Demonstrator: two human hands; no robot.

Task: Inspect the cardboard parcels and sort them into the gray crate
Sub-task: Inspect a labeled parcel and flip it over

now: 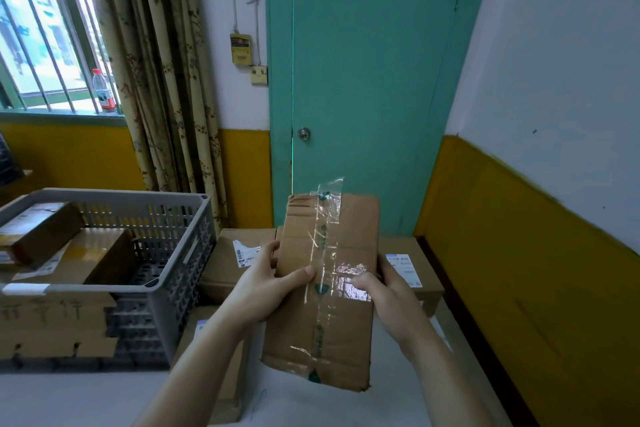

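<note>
Head view: teal door [363,80] straight ahead, white walls banded in yellow, barred window [45,28] and patterned curtain [162,80] at left. Held up over a pale table [86,399]: flat cardboard parcel [322,288], tilted, clear tape down its middle (one loose end sticking above the top edge). Left hand [263,284] gripping the left edge, thumb pressed on the face; right hand [388,291] curled round the right edge, thumb on the tape. Behind and below, more labelled parcels [239,260]. Left of those, gray crate [166,253], already holding two boxes [69,250].
</note>
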